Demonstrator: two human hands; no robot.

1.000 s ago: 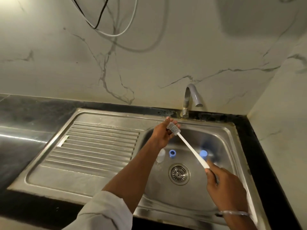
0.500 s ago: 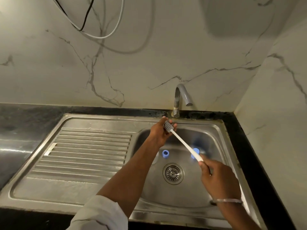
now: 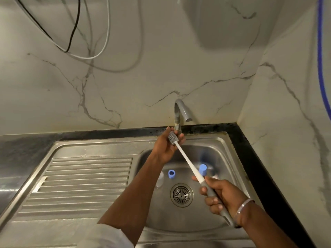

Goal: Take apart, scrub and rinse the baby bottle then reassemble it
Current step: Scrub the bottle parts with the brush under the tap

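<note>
A pale veined marble wall backs a black counter and a stainless steel sink (image 3: 93, 176) with a ribbed drainboard; no water shows at the curved grey tap (image 3: 179, 111). The left hand (image 3: 165, 146) cups its fingers round the ribbed grey head of a long white-shafted bottle brush (image 3: 188, 161), and the right hand (image 3: 224, 196) grips its grey handle. The dismantled bottle lies in the basin: clear plastic bottle body (image 3: 160, 178) beside the forearm, blue screw ring (image 3: 171, 174), blue cap (image 3: 203, 169). A wet head could slip free and spring, knocking those loose parts about.
</note>
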